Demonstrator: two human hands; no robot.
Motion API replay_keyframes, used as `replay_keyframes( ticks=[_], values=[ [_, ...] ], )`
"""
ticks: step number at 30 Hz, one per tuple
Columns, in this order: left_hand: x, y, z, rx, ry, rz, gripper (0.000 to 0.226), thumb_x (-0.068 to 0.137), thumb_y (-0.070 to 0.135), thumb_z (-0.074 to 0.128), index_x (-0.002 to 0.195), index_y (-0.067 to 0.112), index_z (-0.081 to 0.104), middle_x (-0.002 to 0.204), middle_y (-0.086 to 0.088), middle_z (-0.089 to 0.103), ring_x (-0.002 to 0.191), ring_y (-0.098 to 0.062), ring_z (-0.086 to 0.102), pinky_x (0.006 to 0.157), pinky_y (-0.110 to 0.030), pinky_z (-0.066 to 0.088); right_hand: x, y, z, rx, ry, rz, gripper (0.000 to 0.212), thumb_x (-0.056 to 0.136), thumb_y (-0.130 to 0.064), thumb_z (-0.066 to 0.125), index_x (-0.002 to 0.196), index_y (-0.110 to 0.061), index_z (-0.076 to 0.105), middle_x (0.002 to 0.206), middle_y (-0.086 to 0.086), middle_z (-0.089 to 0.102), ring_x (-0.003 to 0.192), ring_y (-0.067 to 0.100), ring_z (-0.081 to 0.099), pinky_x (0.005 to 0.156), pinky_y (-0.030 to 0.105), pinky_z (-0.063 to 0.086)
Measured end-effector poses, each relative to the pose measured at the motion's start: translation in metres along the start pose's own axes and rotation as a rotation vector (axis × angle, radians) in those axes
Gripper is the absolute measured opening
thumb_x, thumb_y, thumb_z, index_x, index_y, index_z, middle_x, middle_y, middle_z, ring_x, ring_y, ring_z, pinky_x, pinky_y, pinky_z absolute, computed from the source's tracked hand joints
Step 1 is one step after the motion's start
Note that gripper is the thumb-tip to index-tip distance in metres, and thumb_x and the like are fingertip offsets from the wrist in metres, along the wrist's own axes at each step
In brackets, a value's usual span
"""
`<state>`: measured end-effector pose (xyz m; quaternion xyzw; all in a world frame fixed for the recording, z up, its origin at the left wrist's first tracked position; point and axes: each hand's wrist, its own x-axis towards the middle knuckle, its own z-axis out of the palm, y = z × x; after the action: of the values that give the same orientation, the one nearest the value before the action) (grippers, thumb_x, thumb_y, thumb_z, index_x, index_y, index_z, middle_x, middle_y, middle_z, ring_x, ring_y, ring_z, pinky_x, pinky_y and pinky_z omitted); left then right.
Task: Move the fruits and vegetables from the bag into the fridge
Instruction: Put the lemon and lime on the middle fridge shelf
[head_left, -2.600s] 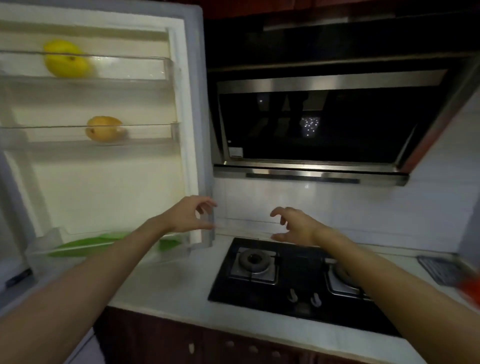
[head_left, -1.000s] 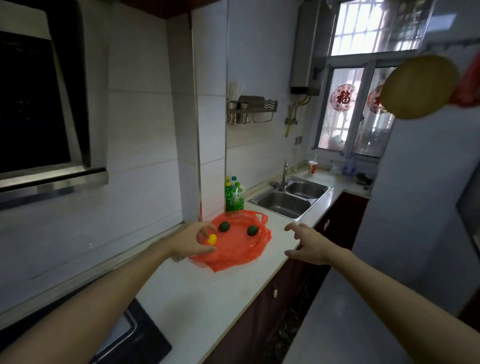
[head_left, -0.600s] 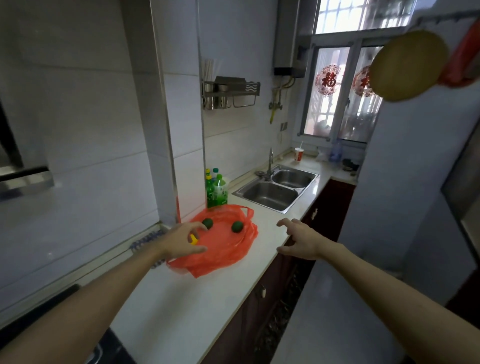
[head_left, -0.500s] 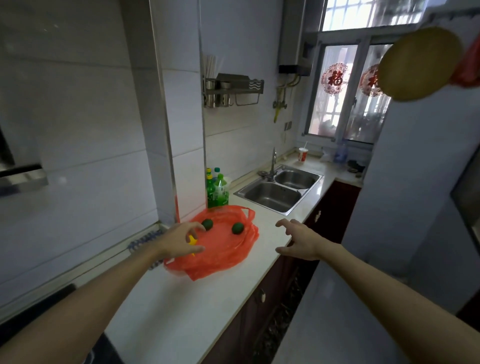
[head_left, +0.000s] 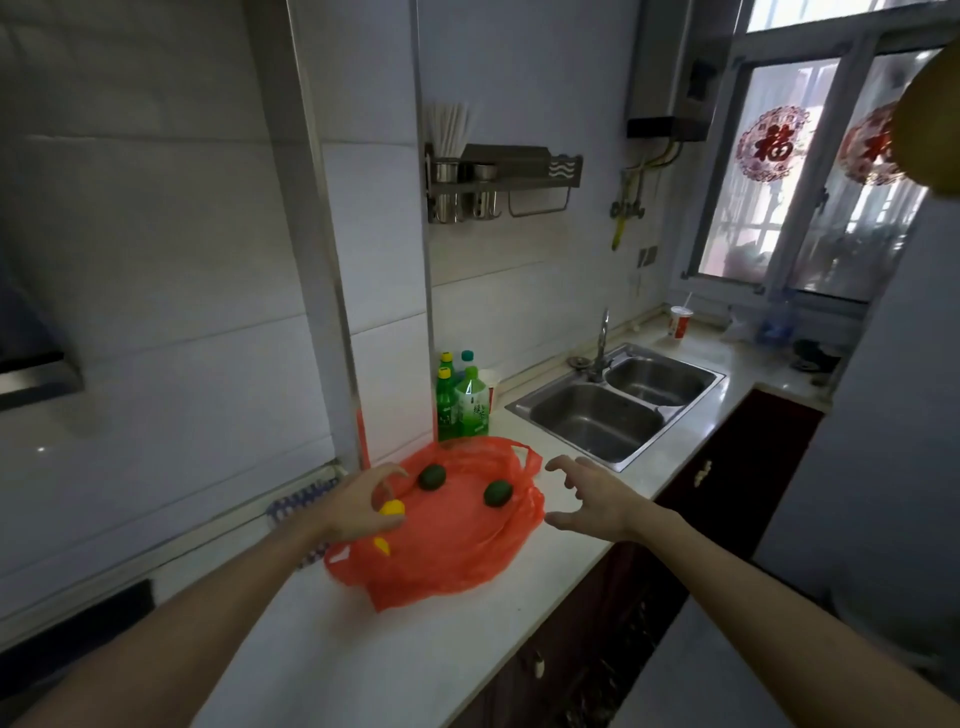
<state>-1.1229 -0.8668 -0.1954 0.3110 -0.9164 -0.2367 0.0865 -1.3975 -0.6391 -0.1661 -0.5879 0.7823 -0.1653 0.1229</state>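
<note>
A red plastic bag (head_left: 452, 556) lies spread flat on the white counter. Two dark green round fruits rest on it, one (head_left: 432, 477) at the back and one (head_left: 497, 493) to the right. A small yellow fruit (head_left: 390, 508) lies at the bag's left side. My left hand (head_left: 358, 506) arches over this yellow fruit with fingers curled and apart, the thumb crossing it and hiding part of it. My right hand (head_left: 597, 499) hovers open just off the bag's right edge, near its handle. The fridge is out of view.
Green bottles (head_left: 462, 402) stand against the wall pillar behind the bag. A double steel sink (head_left: 618, 410) lies to the right, a paper cup (head_left: 679, 321) beyond it. The stove corner (head_left: 72, 618) shows at the left. The counter's front edge runs above dark cabinets (head_left: 722, 499).
The view swung from the open fridge door and stove to the counter with the bag. My left hand has come down over the yellow fruit, and my right hand has drawn close to the bag's right edge.
</note>
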Motion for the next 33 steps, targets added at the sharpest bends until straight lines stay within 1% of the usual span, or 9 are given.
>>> replay_keyframes(
  ticks=[5,8,15,19,20,25,27,29,33],
  values=[
    [0.018,-0.004,0.008,0.019,-0.012,-0.056,0.062,0.072,0.045,0.074,0.128,0.033,0.049,0.101,0.011,0.059,0.087,-0.002,0.059,0.074,-0.018,0.052,0.015,0.023,0.004,0.037,-0.018,-0.018,0.064,0.080,-0.046,0.068,0.133,-0.029,0.037,0.112,0.002,0.048,0.100,0.020,0.052,0.093,0.038,0.047],
    [0.029,-0.005,0.014,0.041,-0.025,-0.073,0.063,0.074,0.041,0.072,0.131,0.030,0.047,0.109,0.008,0.056,0.093,-0.006,0.058,0.074,-0.015,0.046,0.023,0.035,0.008,0.067,-0.027,-0.002,0.065,0.081,-0.047,0.068,0.135,-0.029,0.036,0.113,0.001,0.046,0.102,0.019,0.051,0.093,0.036,0.047],
    [0.054,-0.014,0.035,0.034,-0.062,-0.113,0.066,0.078,0.036,0.071,0.137,0.020,0.045,0.121,0.000,0.057,0.104,-0.012,0.058,0.087,-0.025,0.051,0.045,0.060,0.028,0.072,-0.081,0.031,0.068,0.082,-0.049,0.067,0.138,-0.028,0.033,0.120,0.003,0.047,0.103,0.018,0.050,0.094,0.034,0.046],
    [0.069,-0.030,0.046,0.026,-0.104,-0.136,0.073,0.071,0.046,0.069,0.135,0.019,0.047,0.123,-0.002,0.057,0.106,-0.014,0.058,0.090,-0.033,0.053,0.068,0.070,0.037,0.074,-0.103,0.042,0.068,0.082,-0.049,0.066,0.138,-0.028,0.033,0.120,0.004,0.048,0.102,0.018,0.051,0.092,0.033,0.047],
    [0.073,-0.034,0.051,0.036,-0.105,-0.147,0.072,0.071,0.045,0.069,0.135,0.019,0.047,0.123,-0.003,0.056,0.107,-0.015,0.057,0.091,-0.033,0.051,0.075,0.073,0.038,0.070,-0.111,0.046,0.068,0.083,-0.050,0.066,0.138,-0.028,0.033,0.121,0.005,0.048,0.103,0.018,0.052,0.092,0.033,0.047],
    [0.096,-0.053,0.074,0.088,-0.105,-0.177,0.062,0.078,0.036,0.067,0.134,0.019,0.046,0.123,-0.004,0.050,0.116,-0.021,0.048,0.096,-0.030,0.042,0.112,0.086,0.049,0.045,-0.168,0.062,0.068,0.084,-0.050,0.064,0.139,-0.026,0.032,0.125,0.007,0.048,0.107,0.020,0.051,0.094,0.035,0.048],
    [0.107,-0.065,0.078,0.072,-0.113,-0.179,0.063,0.076,0.037,0.066,0.132,0.018,0.048,0.123,-0.003,0.053,0.116,-0.021,0.050,0.097,-0.033,0.042,0.130,0.090,0.053,0.040,-0.193,0.069,0.068,0.084,-0.048,0.065,0.140,-0.026,0.032,0.127,0.007,0.048,0.109,0.020,0.051,0.095,0.035,0.048],
    [0.120,-0.078,0.078,0.054,-0.106,-0.166,0.063,0.071,0.038,0.064,0.128,0.014,0.054,0.120,-0.004,0.058,0.113,-0.021,0.055,0.094,-0.034,0.045,0.150,0.094,0.058,0.046,-0.215,0.077,0.068,0.084,-0.046,0.066,0.140,-0.026,0.033,0.128,0.007,0.047,0.112,0.022,0.051,0.096,0.036,0.048],
    [0.142,-0.098,0.077,0.027,-0.095,-0.161,0.058,0.072,0.033,0.063,0.126,0.011,0.056,0.123,-0.005,0.058,0.113,-0.019,0.055,0.094,-0.028,0.043,0.184,0.096,0.073,0.063,-0.252,0.056,0.067,0.084,-0.040,0.066,0.141,-0.026,0.033,0.128,0.006,0.045,0.114,0.024,0.051,0.093,0.032,0.048]
  ],
)
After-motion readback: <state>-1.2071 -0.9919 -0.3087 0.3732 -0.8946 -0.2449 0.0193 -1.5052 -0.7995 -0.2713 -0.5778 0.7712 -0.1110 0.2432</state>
